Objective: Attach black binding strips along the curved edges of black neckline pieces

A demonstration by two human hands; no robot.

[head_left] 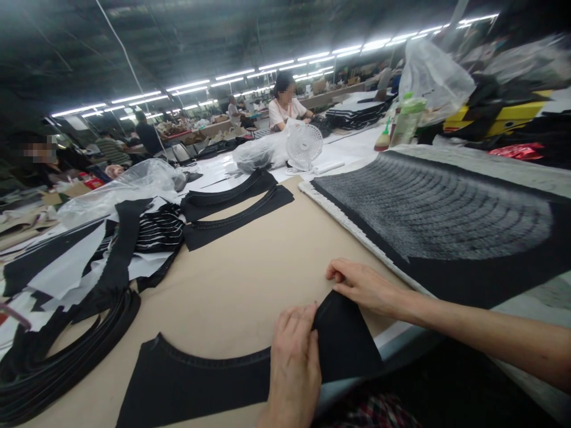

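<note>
A black fabric piece (209,386) with a curved, folded-looking upper edge lies in front of me on a tan sheet. My left hand (294,356) rests on it right of the middle, fingers bent together at the curved edge and thumb alongside. At its upper right corner, my right hand (361,288) has its fingers curled and the thumb against the fabric in a pinch. The fingertips' exact grip is partly hidden. Farther back, two similar curved black pieces (241,217) lie one before the other.
Stacked curved black strips (107,345) lie at the left, beside striped fabric (160,229). On the right is a board (339,220) bearing black fabric with grey scalloped rows (446,208). A white fan (304,145), bottles (408,119) and a co-worker (288,104) are behind.
</note>
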